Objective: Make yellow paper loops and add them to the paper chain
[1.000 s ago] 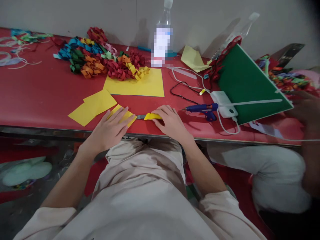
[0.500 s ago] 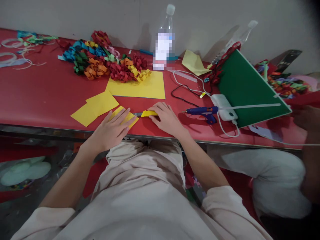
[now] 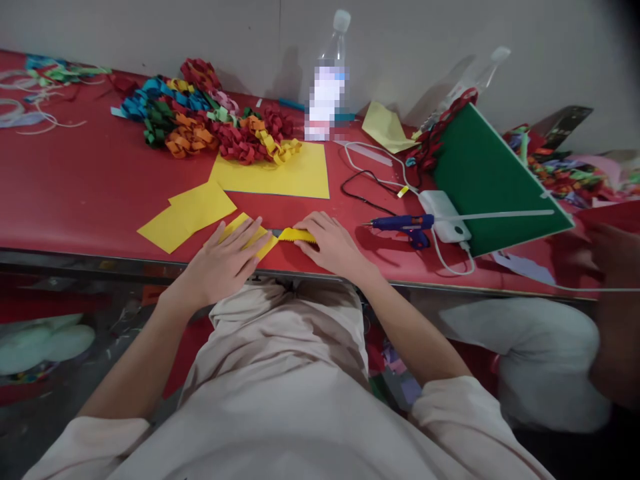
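Observation:
My left hand (image 3: pixel 226 257) lies flat with its fingers stretched over a small folded piece of yellow paper (image 3: pixel 267 247) near the table's front edge. My right hand (image 3: pixel 330 245) is closed round a yellow utility knife (image 3: pixel 295 235), whose tip end points left at the paper; part of the blade is hidden at the paper's edge. Two overlapping yellow paper pieces (image 3: pixel 185 217) lie beyond my left hand. A larger yellow sheet (image 3: pixel 280 180) is farther back, partly under a heap of coloured paper chains (image 3: pixel 215 123).
To the right lie a blue glue gun (image 3: pixel 403 223), a white power strip (image 3: pixel 445 213) with cords, and a propped green board (image 3: pixel 493 183). A bottle (image 3: pixel 327 93) stands by the wall. Another person's hand (image 3: pixel 613 250) is blurred at the far right.
The utility knife has shifted slightly left and tilted, so its tip end sits closer to the paper. My right hand has dipped a little; my left hand keeps its place.

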Demonstrator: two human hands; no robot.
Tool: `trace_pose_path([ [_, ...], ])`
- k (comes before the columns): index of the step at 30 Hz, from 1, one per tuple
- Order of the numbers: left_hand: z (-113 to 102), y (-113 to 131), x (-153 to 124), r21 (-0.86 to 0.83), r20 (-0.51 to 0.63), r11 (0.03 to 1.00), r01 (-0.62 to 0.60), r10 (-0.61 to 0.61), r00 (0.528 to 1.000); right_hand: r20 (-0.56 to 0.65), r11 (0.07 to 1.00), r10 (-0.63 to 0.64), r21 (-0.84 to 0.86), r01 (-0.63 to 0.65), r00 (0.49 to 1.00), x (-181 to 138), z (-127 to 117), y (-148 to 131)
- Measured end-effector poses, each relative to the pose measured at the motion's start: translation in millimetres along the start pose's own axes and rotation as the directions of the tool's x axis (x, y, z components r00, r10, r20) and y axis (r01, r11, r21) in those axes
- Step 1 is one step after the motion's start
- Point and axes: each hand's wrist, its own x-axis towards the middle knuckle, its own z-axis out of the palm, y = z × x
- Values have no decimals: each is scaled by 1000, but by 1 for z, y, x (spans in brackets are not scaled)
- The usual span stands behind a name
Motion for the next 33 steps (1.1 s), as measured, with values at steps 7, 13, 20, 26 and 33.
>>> trace_pose_path([
  [7, -2, 0, 0, 24, 31, 999, -24, 23, 999, 6, 1000, -4, -4, 4, 1000, 2, -2, 2],
  [13, 0, -2, 0, -10, -1, 999, -41, 41, 999, 7, 1000, -1, -11, 1, 1000, 11, 4, 0],
  [20, 0, -3, -1, -34, 0, 999, -35, 35, 999, 18, 999, -37, 4, 37, 999, 39, 14, 3],
  [26, 3, -5, 1, -13, 16, 1000, -26, 26, 1000, 19, 998, -50, -26, 50, 999, 63, 21, 1],
  [33, 2, -4, -13, -2, -35, 1000, -16, 16, 999, -29, 996, 15, -89, -18, 999, 69, 22, 13],
])
